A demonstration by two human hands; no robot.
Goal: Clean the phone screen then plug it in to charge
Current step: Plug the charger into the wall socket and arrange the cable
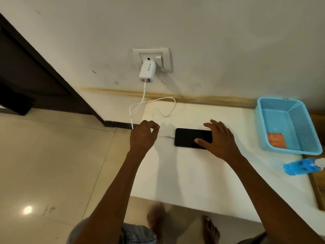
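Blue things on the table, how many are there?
2: a blue perforated plastic basket by the wall at the table's right end, and a blue plastic spray bottle lying nearer, partly cut off.

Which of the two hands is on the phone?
The right hand: its fingers lie spread over the right end of the flat black phone on the white countertop. The left hand is off it, fingers curled beside the thin white charging cable.
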